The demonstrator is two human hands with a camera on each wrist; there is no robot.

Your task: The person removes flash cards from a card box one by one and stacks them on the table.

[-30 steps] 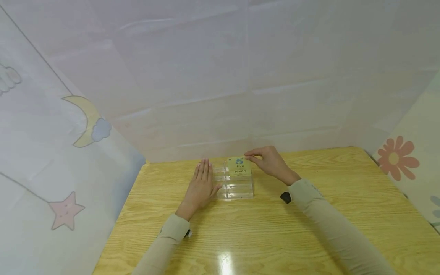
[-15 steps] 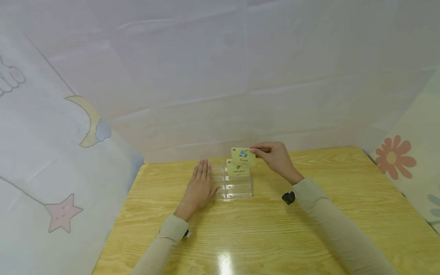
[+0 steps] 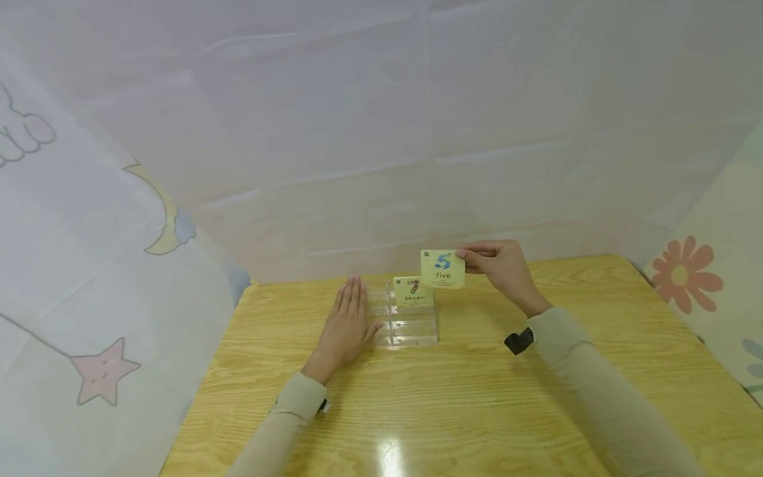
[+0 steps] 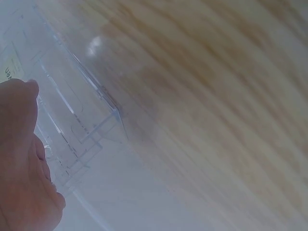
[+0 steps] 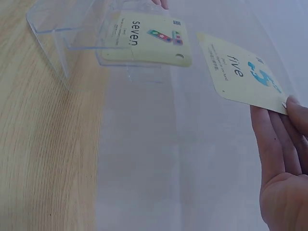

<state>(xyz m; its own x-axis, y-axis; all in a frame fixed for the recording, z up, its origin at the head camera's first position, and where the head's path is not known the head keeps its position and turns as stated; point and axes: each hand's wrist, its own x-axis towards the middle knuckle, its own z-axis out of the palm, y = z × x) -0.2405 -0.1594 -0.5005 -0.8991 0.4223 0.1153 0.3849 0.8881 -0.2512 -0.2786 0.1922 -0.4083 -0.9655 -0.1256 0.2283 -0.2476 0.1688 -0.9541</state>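
My right hand (image 3: pixel 503 268) pinches a yellow flash card (image 3: pixel 443 270) by its right edge, thumb in front and fingers behind. The card reads "five" under a blue 5 and is up in the air, clear of the rack in the right wrist view. A clear plastic tiered rack (image 3: pixel 415 328) stands on the table. In its back right slot sits another yellow card (image 5: pixel 149 38), marked "seven" with a small coloured picture. My left hand (image 3: pixel 346 321) lies with straight fingers along the rack's left side, covering part of it; in the left wrist view its thumb (image 4: pixel 21 101) overlaps the rack.
The rack stands near the back of the wood-grain table (image 3: pixel 381 397), close to a pale wall covering (image 3: pixel 381 218). Printed wall sheets with a star (image 3: pixel 106 371) and a flower (image 3: pixel 687 275) flank the table.
My right hand has lifted the "five" card up from in front of the "seven" card and moved it to the right, uncovering the "seven" card. The left hand has stayed in place.
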